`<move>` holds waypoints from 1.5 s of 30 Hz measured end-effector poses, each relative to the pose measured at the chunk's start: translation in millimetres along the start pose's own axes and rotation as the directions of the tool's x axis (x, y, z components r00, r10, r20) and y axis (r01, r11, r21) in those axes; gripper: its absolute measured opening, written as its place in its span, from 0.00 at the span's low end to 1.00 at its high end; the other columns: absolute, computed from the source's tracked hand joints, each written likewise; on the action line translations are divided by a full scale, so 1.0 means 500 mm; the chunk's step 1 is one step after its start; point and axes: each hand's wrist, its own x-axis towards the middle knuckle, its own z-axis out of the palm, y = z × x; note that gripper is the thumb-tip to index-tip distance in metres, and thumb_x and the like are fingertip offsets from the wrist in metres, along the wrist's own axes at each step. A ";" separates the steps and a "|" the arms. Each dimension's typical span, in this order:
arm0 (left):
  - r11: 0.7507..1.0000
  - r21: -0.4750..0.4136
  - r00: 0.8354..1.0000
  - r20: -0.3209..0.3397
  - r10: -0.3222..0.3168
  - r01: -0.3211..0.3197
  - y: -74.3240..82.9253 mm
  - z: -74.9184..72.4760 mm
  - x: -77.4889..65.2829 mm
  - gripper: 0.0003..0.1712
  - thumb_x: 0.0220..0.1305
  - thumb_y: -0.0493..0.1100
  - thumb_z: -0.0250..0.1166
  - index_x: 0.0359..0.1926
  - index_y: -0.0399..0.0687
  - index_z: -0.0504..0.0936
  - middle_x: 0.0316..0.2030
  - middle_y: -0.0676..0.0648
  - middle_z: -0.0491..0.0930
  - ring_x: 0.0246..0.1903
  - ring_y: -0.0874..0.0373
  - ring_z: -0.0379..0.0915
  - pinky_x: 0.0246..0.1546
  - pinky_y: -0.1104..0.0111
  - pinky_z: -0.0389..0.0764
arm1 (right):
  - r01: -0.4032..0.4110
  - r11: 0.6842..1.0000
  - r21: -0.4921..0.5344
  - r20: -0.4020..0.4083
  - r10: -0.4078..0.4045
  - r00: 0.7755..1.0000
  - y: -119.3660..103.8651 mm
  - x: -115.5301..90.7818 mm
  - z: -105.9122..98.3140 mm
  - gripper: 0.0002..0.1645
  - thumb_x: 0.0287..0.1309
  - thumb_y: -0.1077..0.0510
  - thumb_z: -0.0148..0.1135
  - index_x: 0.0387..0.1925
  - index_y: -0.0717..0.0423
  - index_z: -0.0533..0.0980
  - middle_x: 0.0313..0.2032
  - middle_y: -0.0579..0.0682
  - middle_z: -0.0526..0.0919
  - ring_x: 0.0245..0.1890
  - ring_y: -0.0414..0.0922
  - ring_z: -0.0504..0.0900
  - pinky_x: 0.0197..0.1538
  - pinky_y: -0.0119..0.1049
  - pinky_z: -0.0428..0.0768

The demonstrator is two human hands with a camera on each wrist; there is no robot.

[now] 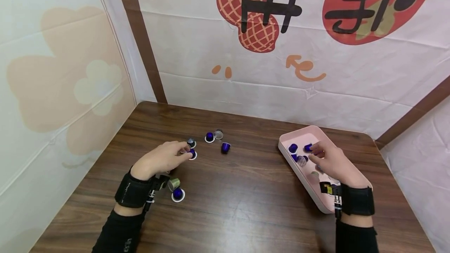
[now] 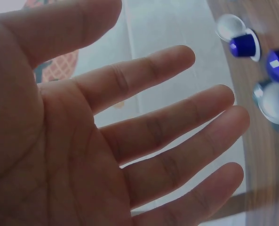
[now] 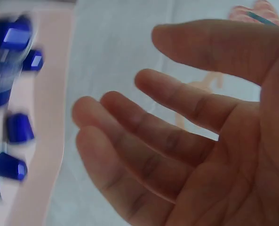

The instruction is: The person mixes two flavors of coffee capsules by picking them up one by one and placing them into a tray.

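Head view shows left hand (image 1: 162, 157) released, near a blue capsule (image 1: 193, 153) on the counter (image 1: 242, 198); right hand (image 1: 333, 164), also empty, is over the pink tray (image 1: 301, 172) with other capsules (image 1: 293, 148). Present step seems reaching; next move probably calls for pinching.

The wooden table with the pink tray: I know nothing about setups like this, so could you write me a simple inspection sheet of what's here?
Surface: brown wood-grain table, faintly shiny.
Job's things: small capsules, blue, green and clear, some loose on the table, others in the pink tray at the right; one loose blue capsule lies on its side.
Clutter: nothing seen.
Hands: left hand by the loose capsules, right hand over the tray; neither grips anything; whether they touch capsules is unclear.
Cables: nothing seen; each wrist wears a black band.
Surroundings: white fabric with printed pictures behind the table.
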 end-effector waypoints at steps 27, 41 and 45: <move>0.955 0.186 0.970 0.041 -0.241 0.230 -0.073 0.018 0.006 0.33 0.56 0.42 0.69 0.61 0.34 0.70 0.52 0.35 0.75 0.47 0.42 0.73 0.42 0.49 0.74 | 0.052 0.997 0.053 -0.064 -0.049 0.997 -0.049 0.008 0.043 0.11 0.63 0.58 0.59 0.45 0.60 0.76 0.39 0.52 0.82 0.39 0.47 0.80 0.44 0.45 0.77; 0.952 0.204 0.968 0.056 -0.244 0.229 -0.102 0.031 0.004 0.06 0.56 0.37 0.66 0.35 0.43 0.77 0.25 0.48 0.72 0.24 0.54 0.67 0.25 0.64 0.68 | 0.081 0.996 0.043 -0.058 -0.079 0.995 -0.056 0.019 0.072 0.10 0.61 0.59 0.61 0.43 0.59 0.76 0.37 0.50 0.82 0.37 0.47 0.80 0.42 0.44 0.77; 0.965 0.171 0.979 0.014 -0.205 0.199 -0.095 0.020 0.002 0.06 0.57 0.38 0.66 0.35 0.43 0.77 0.25 0.49 0.72 0.23 0.55 0.67 0.24 0.65 0.67 | 0.070 0.997 0.038 -0.058 -0.068 0.996 -0.061 0.021 0.078 0.11 0.61 0.59 0.60 0.43 0.59 0.76 0.36 0.50 0.82 0.37 0.47 0.81 0.40 0.43 0.77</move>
